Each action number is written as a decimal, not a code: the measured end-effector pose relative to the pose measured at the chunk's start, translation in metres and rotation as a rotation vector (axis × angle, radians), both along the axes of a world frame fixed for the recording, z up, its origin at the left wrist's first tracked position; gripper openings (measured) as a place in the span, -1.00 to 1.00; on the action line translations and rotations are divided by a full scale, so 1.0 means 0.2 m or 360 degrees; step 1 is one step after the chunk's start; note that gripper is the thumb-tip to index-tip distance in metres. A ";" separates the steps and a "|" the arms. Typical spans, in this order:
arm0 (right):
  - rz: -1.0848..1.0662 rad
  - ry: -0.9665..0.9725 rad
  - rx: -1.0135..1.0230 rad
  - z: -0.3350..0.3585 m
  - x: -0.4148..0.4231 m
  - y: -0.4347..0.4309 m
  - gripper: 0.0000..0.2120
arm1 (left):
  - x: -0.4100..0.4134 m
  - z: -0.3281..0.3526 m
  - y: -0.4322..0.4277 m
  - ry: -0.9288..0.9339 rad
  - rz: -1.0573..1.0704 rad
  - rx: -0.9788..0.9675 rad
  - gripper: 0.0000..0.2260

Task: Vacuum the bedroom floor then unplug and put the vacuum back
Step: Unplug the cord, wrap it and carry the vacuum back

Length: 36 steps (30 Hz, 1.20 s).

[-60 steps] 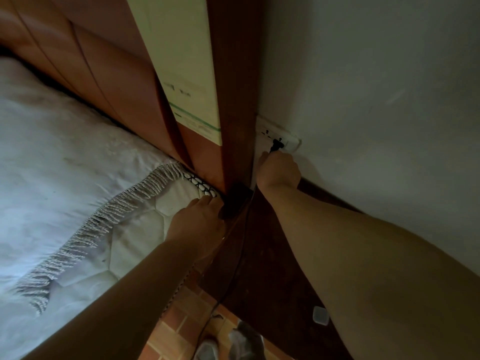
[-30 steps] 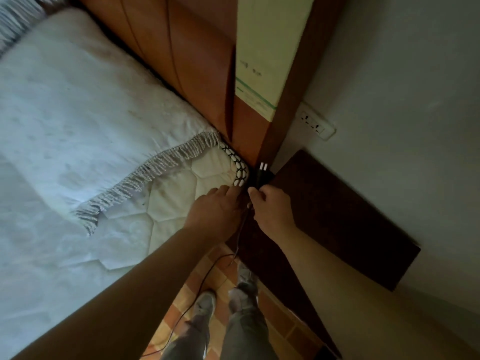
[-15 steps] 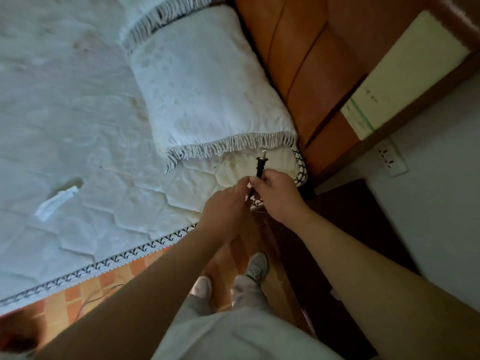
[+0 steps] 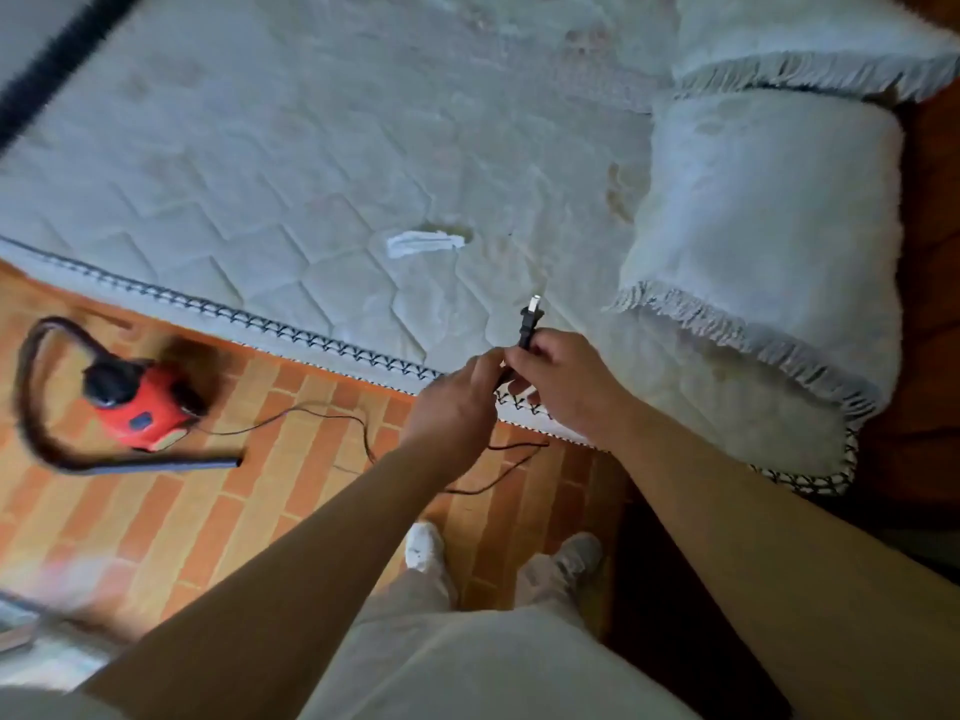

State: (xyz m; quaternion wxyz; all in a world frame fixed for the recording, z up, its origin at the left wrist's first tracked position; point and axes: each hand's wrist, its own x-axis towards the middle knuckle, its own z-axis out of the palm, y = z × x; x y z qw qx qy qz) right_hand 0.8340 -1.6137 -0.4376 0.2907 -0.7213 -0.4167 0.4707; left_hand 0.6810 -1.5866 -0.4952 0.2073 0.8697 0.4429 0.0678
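The black plug (image 4: 530,322) is out of the wall, its prongs pointing up over the mattress edge. My right hand (image 4: 563,379) pinches it just below the head. My left hand (image 4: 457,402) grips the cord right beneath the plug. The thin black cord (image 4: 358,426) trails down across the brick-pattern floor to the red vacuum (image 4: 140,407), which sits on the floor at the left. Its dark hose (image 4: 36,402) loops round it and ends in a nozzle (image 4: 208,464) lying flat on the floor.
A bare quilted mattress (image 4: 291,163) fills the upper view, with a white fringed pillow (image 4: 763,215) at the right and a small white scrap (image 4: 423,243) in the middle. A dark nightstand (image 4: 675,631) stands at my right. My feet (image 4: 571,556) are on the orange tiles.
My right hand pulled the plug from the wall socket and brought it to my left hand. The view swung left, away from the headboard, so the vacuum now shows.
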 end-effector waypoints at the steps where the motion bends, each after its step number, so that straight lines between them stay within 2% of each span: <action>1: 0.0092 -0.0006 0.0004 0.02 -0.12 0.07 -0.82 | -0.14 0.01 0.04 -0.0055 0.0068 0.0025 -0.55; 5: 0.0397 -0.0011 0.0040 0.09 -0.55 0.33 -0.83 | -0.60 0.04 0.15 -0.0239 0.0304 0.0114 -0.61; 9: 0.0686 -0.0078 0.0107 0.12 -0.87 0.52 -0.85 | -0.91 0.04 0.21 -0.0238 0.0623 0.0137 -0.66; 15: 0.1003 -0.0122 0.0143 0.09 -1.13 0.72 -0.86 | -1.15 0.01 0.29 -0.0104 0.0843 0.0255 -0.78; 21: 0.1204 -0.0094 0.0151 0.03 -1.28 0.93 -0.81 | -1.26 -0.06 0.39 0.0002 0.1070 0.0178 -0.94; 24: 0.1229 -0.0107 0.0135 -0.05 -1.38 1.01 -0.78 | -1.30 -0.10 0.45 -0.0031 0.1163 0.0066 -0.87; 29: 0.1295 -0.0206 0.0023 -0.23 -1.60 1.08 -0.78 | -1.48 -0.19 0.46 0.0087 0.1277 -0.0213 -0.61; 36: 0.1260 -0.0346 -0.0253 -0.69 -1.97 1.16 -0.78 | -1.93 -0.58 0.40 0.0164 0.1304 -0.0669 -0.53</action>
